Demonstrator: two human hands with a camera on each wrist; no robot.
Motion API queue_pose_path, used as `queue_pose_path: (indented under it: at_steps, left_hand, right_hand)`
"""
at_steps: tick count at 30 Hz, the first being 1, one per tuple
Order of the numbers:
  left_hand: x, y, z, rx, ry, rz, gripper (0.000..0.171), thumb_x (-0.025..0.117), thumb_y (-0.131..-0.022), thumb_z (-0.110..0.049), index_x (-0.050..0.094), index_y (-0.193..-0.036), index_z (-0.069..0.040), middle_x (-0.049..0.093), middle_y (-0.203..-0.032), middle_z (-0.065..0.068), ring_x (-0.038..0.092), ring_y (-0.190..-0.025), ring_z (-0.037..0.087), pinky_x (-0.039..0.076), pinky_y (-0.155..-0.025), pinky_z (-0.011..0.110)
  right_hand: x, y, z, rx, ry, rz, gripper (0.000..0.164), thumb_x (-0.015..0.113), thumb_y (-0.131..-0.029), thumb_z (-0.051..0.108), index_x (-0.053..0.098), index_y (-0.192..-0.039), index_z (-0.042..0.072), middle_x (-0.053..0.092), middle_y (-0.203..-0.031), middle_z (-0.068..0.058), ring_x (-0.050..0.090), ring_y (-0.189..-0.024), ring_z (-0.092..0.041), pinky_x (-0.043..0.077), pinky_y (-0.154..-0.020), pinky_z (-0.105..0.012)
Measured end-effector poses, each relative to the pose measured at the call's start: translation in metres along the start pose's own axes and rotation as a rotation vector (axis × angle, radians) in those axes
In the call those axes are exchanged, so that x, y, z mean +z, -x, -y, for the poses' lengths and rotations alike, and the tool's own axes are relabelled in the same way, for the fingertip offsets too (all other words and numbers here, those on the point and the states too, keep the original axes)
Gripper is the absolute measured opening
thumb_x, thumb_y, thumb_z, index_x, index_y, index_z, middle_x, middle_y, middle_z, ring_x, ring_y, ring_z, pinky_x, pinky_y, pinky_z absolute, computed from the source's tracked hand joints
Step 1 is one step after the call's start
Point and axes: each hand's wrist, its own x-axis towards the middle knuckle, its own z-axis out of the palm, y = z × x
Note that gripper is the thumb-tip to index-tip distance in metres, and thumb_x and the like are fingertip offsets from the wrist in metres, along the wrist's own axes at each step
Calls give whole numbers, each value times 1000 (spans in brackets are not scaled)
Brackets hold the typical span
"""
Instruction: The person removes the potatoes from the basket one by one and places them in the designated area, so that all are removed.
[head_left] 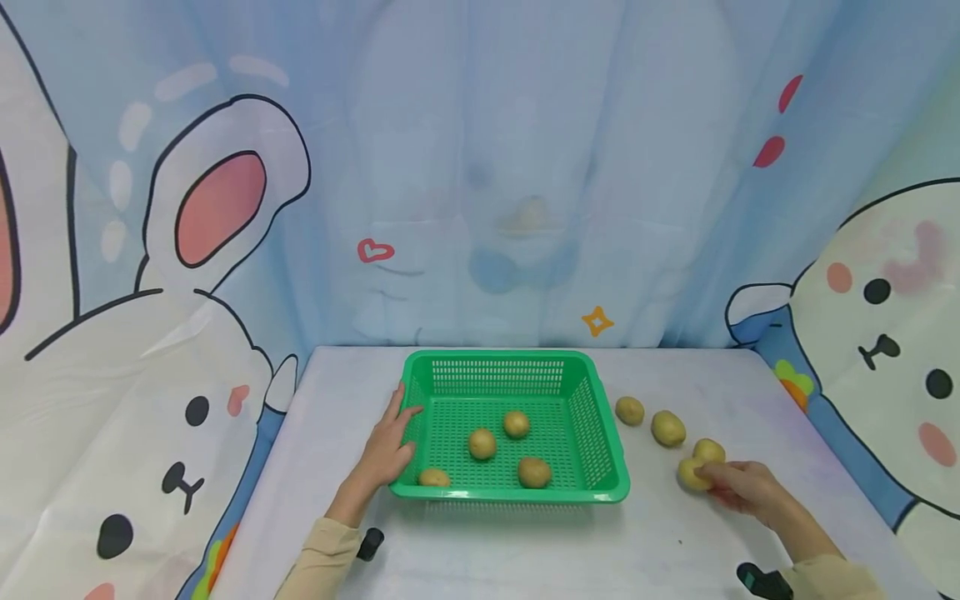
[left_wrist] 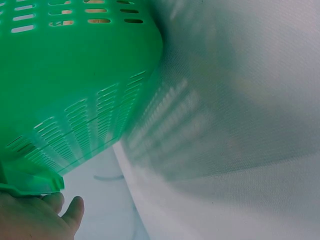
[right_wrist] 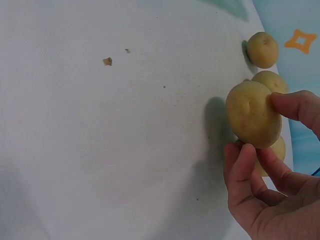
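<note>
My right hand (head_left: pixel 742 487) pinches a potato (right_wrist: pixel 253 115) between thumb and fingertips, a little above the tabletop. Just beyond it lies another potato (head_left: pixel 709 451), partly covered by the held one in the right wrist view. My left hand (head_left: pixel 387 446) holds the left rim of a green plastic basket (head_left: pixel 510 495), with finger and thumb tips over the edge. Inside the basket several potatoes (head_left: pixel 482 444) lie apart on the slotted floor. In the left wrist view the hand (left_wrist: pixel 37 217) is at the rim, partly out of frame.
Two more potatoes, one nearer the basket (head_left: pixel 629 410) and one farther right (head_left: pixel 668 428), lie on the white tabletop (head_left: pixel 525 550). Small brown crumbs (right_wrist: pixel 107 61) dot the cloth. A blue printed curtain (head_left: pixel 480 167) hangs behind the table.
</note>
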Motion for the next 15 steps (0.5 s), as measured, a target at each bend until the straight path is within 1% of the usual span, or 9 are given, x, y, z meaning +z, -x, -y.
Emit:
queue_pose_path:
  at_steps: [7, 10, 13, 15]
  left_hand:
    - [1, -1, 1, 25, 3, -15, 63, 47, -72, 0, 53, -134, 7, 13, -162, 24, 16, -148, 40, 26, -110, 64]
    - [1, -1, 0, 27, 8, -15, 63, 47, -72, 0, 53, -134, 7, 12, -162, 24, 16, -148, 40, 26, -110, 63]
    - [0, 0, 0, 25, 10, -16, 62, 47, -72, 0, 53, -134, 7, 13, -161, 24, 16, -148, 40, 25, -111, 61]
    - [0, 0, 0, 21, 6, -13, 63, 47, -72, 0, 53, -133, 7, 13, -161, 24, 16, -148, 40, 25, -112, 60]
  right_hand:
    - [3, -4, -8, 28, 46, -29, 67, 68, -89, 29, 38, -124, -21, 64, -81, -3, 60, -70, -14, 53, -66, -27]
    - [2, -4, -10, 32, 65, -28, 66, 67, -89, 30, 40, -123, -20, 64, -82, -3, 59, -71, -15, 53, -68, -29]
    - [0, -1, -8, 17, 107, -26, 63, 66, -89, 30, 43, -120, -20, 64, -86, -7, 61, -76, -17, 55, -70, -31]
    - [-3, 1, -4, -8, 140, -16, 64, 66, -89, 29, 42, -121, -21, 65, -88, -11, 63, -78, -20, 56, -71, -33]
